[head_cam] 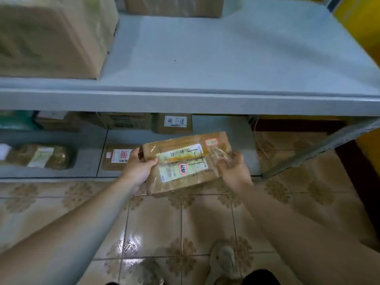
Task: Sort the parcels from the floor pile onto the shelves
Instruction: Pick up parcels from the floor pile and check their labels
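Cardboard parcel (pixel 185 163) | left hand (pixel 138 166), right hand (pixel 233 168) grip its side edges | upper shelf (pixel 205 58) bare centre-right

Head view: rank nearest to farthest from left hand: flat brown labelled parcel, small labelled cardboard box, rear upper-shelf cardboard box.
1. Flat brown labelled parcel, beside left hand.
2. Small labelled cardboard box, farther back.
3. Rear upper-shelf cardboard box, top centre.

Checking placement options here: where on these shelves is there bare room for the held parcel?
The upper shelf is bare from the big box at its left to its right edge. The lower shelf is crowded left and middle; only a strip right of the labelled box looks free.
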A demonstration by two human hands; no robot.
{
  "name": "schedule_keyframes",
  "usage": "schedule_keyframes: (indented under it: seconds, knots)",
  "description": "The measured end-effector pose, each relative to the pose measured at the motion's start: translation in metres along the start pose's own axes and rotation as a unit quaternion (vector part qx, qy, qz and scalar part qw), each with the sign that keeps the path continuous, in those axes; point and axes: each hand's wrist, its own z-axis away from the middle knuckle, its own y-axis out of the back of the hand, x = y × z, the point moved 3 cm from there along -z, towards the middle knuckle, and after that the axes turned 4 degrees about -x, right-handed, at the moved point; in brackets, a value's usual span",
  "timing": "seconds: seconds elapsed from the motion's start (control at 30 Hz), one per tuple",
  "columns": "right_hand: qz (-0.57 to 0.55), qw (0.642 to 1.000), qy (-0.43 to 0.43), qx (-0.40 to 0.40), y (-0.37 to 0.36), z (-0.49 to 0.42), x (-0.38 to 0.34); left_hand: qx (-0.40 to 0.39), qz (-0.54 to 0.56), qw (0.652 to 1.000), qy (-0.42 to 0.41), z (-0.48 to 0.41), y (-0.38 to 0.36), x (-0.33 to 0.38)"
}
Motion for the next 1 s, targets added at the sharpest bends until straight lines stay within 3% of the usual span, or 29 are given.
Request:
schedule_keyframes:
  seconds: [0.2,0.47,0.63,0.83,0.9,1.0]
  knots:
    - [0.015,0.999,0.042,0.001,-0.073,-0.126,0.059,0.043,-0.056,0.996,-0.053,-0.113,-0.037,-0.061]
    - [-0.007,0.993,0.111,0.049,-0.123,-0.215,0.096,-0.003,-0.049,0.99,-0.135,-0.231,-0.052,-0.112]
    - [0.007,0.99,0.119,0.081,-0.13,-0.245,0.107,-0.029,-0.059,0.982,-0.176,-0.259,-0.066,-0.127]
    - [-0.002,0.996,0.066,0.06,-0.126,-0.263,0.125,-0.07,-0.083,0.981,-0.159,-0.27,-0.089,-0.14]
    - [0.056,0.991,0.08,0.092,-0.12,-0.264,0.127,-0.072,-0.097,0.977,-0.174,-0.269,-0.098,-0.136]
    - [0.249,0.935,0.192,0.163,-0.118,-0.248,0.111,-0.107,-0.119,0.97,-0.181,-0.267,-0.114,-0.131]
